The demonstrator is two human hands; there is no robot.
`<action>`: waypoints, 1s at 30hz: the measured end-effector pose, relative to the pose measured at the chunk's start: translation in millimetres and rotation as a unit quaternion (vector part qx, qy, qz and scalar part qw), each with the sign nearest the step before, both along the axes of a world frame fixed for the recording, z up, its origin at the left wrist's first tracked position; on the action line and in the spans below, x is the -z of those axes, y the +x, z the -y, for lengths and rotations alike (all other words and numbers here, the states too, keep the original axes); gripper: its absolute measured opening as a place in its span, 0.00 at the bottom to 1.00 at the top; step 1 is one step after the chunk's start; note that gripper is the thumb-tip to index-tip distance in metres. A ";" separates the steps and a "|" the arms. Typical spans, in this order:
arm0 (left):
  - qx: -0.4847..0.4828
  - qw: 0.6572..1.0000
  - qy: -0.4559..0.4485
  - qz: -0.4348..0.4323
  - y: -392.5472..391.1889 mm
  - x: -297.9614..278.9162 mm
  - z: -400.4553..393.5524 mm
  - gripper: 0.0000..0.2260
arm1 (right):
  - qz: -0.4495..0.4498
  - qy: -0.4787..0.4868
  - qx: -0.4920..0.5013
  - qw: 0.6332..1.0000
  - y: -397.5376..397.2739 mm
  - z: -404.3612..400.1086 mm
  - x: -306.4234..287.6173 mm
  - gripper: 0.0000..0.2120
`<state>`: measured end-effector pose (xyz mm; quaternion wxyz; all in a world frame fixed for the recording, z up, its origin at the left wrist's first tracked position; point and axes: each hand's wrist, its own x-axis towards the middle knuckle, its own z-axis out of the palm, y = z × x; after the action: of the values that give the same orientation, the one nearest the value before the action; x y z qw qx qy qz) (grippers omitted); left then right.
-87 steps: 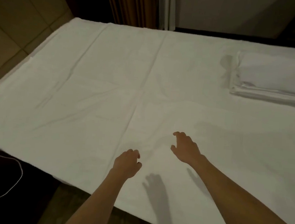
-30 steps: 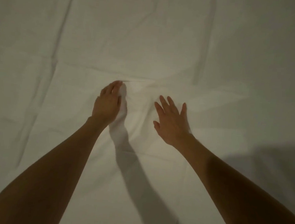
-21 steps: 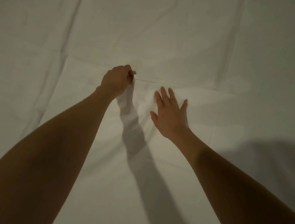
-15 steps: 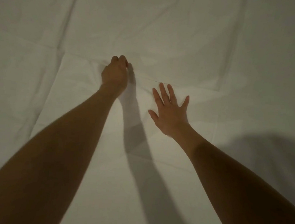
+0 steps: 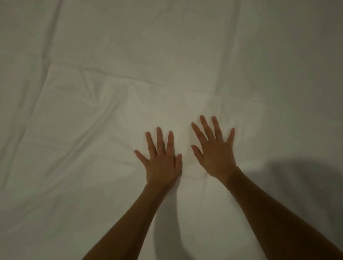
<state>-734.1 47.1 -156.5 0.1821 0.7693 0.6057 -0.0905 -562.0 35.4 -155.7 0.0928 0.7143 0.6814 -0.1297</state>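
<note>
One white bed sheet (image 5: 100, 185) fills the view. Two bare hands lie on it: one left hand (image 5: 162, 160), one right hand (image 5: 216, 151).

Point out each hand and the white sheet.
left hand (image 5: 161, 165), head view, its back.
right hand (image 5: 216, 155), head view, its back.
white sheet (image 5: 142, 45), head view, bare part beyond the hands.

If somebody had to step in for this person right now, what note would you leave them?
Left hand: open, flat on the sheet, fingers spread.
Right hand: open, flat on the sheet beside it, holding nothing.
Sheet: spread out, filling the view.
Done: the patch around the hands looks fairly smooth.
Left: wrinkles up and to the left of the hands, probably next to be pressed out.
</note>
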 end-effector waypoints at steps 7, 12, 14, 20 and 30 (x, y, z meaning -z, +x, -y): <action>0.046 0.999 -0.008 -0.023 22.9 -5.2 99.4 0.31 | -0.002 -0.044 0.055 0.998 42.3 84.7 -12.7 0.32; 0.019 0.999 -0.030 -0.024 67.8 -9.5 156.4 0.33 | -0.006 -0.074 0.089 0.993 92.1 136.7 -20.3 0.33; 0.031 0.998 -0.039 -0.027 101.6 -11.6 179.8 0.33 | -0.006 -0.077 0.103 0.992 122.4 161.2 -24.7 0.33; 0.131 0.989 -0.066 -0.021 230.5 -18.2 278.9 0.34 | -0.003 -0.099 0.139 0.985 234.5 268.4 -35.9 0.33; 0.356 0.916 -0.171 -0.064 407.4 -61.8 454.3 0.43 | -0.032 -0.223 0.257 0.940 391.0 440.2 -79.2 0.33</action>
<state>-326.7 -407.2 -94.8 0.2270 0.8839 0.2771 -0.3007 -171.1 -404.7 -76.5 0.1916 0.8214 0.4310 -0.3205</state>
